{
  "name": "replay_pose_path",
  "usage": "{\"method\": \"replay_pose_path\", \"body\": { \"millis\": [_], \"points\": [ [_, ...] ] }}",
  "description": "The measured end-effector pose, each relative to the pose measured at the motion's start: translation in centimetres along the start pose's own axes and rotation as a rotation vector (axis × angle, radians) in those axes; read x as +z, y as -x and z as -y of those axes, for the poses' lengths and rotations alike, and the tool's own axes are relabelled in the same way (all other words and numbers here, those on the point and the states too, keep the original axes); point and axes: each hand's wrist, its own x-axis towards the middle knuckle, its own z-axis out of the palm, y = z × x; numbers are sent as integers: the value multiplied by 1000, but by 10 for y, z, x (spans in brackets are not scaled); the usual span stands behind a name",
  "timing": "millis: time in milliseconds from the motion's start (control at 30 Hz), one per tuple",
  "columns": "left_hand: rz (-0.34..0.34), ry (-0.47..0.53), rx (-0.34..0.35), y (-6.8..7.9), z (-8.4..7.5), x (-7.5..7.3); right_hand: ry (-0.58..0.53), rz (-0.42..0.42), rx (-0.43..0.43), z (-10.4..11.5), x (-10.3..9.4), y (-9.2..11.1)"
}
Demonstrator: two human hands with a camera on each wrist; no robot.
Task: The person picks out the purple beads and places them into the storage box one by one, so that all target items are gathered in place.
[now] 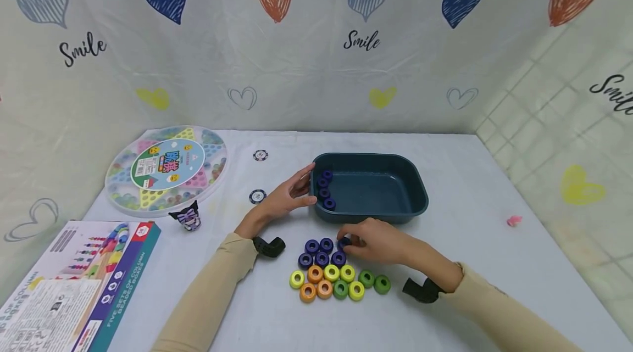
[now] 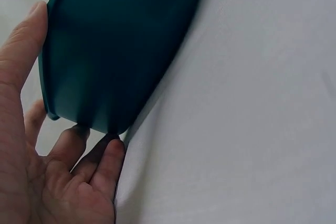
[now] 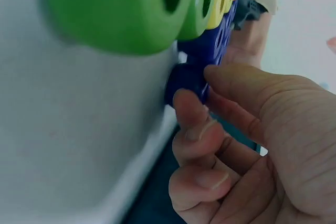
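Observation:
A dark teal tray stands mid-table with several purple rings stacked along its left inner wall. My left hand rests with straight fingers against the tray's left end. In front of the tray lies a cluster of rings: purple, yellow, orange and green. My right hand pinches one purple ring at the cluster's right back corner; the right wrist view shows its thumb and finger closed on that ring.
A round marble game board and a printed box lie at the left. Two poker chips, a small figurine and a pink object sit on the white cloth. Curtained walls close the back and right.

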Motion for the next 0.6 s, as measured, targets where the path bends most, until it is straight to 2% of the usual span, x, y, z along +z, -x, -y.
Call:
{"method": "replay_pose_path", "body": {
  "millis": [167, 400, 600],
  "points": [
    [-2, 26, -1, -1, 5, 0, -80, 15, 22, -12, 0, 11],
    [-23, 8, -15, -5, 28, -2, -268, 37, 36, -31, 1, 28],
    [-32, -8, -7, -6, 31, -2, -377, 58, 52, -43, 1, 41]
  ]
}}
